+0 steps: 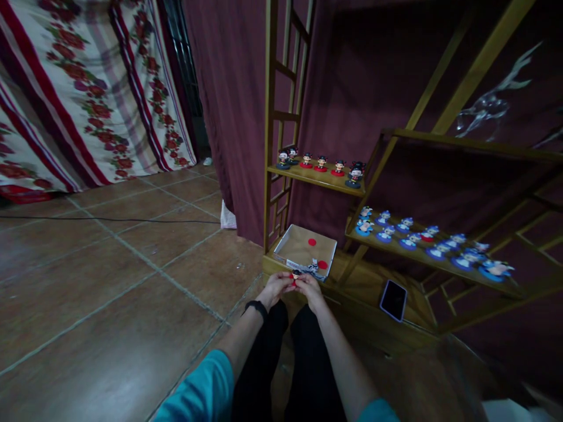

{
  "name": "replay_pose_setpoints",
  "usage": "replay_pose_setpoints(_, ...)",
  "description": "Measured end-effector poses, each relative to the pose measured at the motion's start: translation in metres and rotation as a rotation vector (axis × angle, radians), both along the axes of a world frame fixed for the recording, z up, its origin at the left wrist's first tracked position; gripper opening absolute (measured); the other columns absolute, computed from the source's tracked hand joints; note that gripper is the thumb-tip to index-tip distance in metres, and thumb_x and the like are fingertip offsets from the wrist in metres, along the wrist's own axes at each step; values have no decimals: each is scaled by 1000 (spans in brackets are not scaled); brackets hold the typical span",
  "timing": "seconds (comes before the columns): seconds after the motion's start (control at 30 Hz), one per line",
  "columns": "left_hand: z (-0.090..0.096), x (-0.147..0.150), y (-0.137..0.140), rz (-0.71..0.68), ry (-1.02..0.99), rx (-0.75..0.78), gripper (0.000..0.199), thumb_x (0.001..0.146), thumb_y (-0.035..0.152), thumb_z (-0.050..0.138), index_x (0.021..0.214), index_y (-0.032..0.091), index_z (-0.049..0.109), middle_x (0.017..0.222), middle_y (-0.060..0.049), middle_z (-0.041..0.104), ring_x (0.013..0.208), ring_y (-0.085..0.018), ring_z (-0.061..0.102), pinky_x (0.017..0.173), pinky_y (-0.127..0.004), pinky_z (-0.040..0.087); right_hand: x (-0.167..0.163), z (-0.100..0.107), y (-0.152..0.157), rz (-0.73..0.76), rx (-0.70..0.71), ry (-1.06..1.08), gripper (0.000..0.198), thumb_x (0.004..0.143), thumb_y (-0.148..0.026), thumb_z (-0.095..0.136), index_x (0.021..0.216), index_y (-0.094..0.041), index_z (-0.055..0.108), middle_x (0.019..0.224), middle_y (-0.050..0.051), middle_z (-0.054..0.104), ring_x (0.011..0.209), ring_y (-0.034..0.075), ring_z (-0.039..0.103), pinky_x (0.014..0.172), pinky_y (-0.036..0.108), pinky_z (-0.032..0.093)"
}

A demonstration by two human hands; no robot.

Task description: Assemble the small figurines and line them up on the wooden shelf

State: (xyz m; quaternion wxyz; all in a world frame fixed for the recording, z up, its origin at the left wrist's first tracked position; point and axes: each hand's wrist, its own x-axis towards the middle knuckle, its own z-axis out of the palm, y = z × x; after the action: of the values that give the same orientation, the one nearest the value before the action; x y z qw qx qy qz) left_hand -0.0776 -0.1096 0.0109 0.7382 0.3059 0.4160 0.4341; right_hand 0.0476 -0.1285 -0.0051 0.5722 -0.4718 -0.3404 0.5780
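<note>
Between both hands is a small figurine (296, 275) with a black hat and red parts. My left hand (278, 286) pinches it from the left, and my right hand (309, 287) grips it from the right. Just beyond my fingers a shallow cardboard box (281, 253) rests on the low wooden ledge. Inside the box lie a red disc (312, 241), a second red disc (322, 265) and a small black-and-white piece (313, 265) whose kind I cannot make out.
A wooden display shelf (316, 177) carries several figurines in red and black. On the lower shelf (448, 261) stand several blue figurines. A phone (393, 300) lies on the ledge at right. Glass decoration (488, 108) stands higher up. A cable (132, 220) crosses the tiled floor.
</note>
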Motion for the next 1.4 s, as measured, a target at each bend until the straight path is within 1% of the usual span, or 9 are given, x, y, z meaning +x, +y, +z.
replay_pose_setpoints(0.17, -2, 2, 1, -4, 7, 18, 16, 63, 2, 66, 76, 8, 59, 62, -5, 63, 52, -11, 62, 57, -23, 53, 1, 0, 0, -1, -3, -13, 31, 49, -34, 74, 68, -17, 56, 72, 0, 64, 62, 14, 61, 64, 31, 49)
replay_pose_setpoints(0.33, 0, 0, 2, 24, -34, -21, 19, 62, 3, 68, 77, 9, 58, 67, -7, 65, 56, -12, 63, 59, -23, 54, 1, 2, -1, -11, -11, 1, 29, 50, -32, 73, 70, -17, 57, 72, 0, 65, 64, 15, 61, 64, 31, 49)
replay_pose_setpoints(0.47, 3, -4, 2, -23, -89, -56, 18, 66, 6, 66, 83, 8, 60, 73, -9, 67, 59, -13, 65, 62, -24, 54, 1, 3, -1, -31, -1, 48, 28, 52, -33, 72, 73, -18, 58, 76, 1, 66, 69, 16, 61, 65, 31, 49)
replay_pose_setpoints(0.63, 3, -8, 2, -71, -135, -60, 26, 64, 3, 68, 89, 7, 61, 80, -11, 68, 66, -14, 66, 65, -24, 54, 2, 5, -3, -22, -13, 72, 28, 52, -33, 72, 72, -18, 59, 74, 1, 65, 66, 15, 61, 66, 31, 49)
replay_pose_setpoints(0.83, -3, -7, 2, -28, -128, -22, 27, 63, -3, 64, 88, 7, 61, 77, -10, 67, 64, -13, 65, 67, -25, 54, 1, 6, -4, -32, 10, 86, 27, 50, -31, 73, 68, -17, 60, 76, 1, 65, 68, 14, 61, 69, 31, 49)
replay_pose_setpoints(1.0, -1, -6, 3, -21, -104, -43, 26, 63, 0, 67, 86, 8, 61, 76, -9, 68, 63, -13, 65, 66, -25, 54, 1, 8, -5, -56, 16, 61, 27, 50, -33, 73, 68, -17, 60, 77, 2, 65, 69, 15, 61, 67, 31, 49)
replay_pose_setpoints(1.17, 1, -6, 3, -31, -67, -53, 22, 64, 3, 67, 84, 9, 60, 75, -8, 68, 63, -13, 65, 64, -25, 54, -1, 8, -5, -64, 28, 9, 30, 51, -32, 73, 74, -19, 60, 74, 0, 64, 67, 14, 60, 65, 29, 48)
replay_pose_setpoints(1.4, 0, -7, 1, 11, -94, -42, 20, 64, -1, 65, 79, 10, 59, 74, -7, 67, 64, -13, 64, 66, -26, 53, -3, 10, -9, -53, 74, -20, 38, 54, -31, 70, 89, -22, 58, 83, 0, 65, 72, 15, 60, 65, 27, 46)
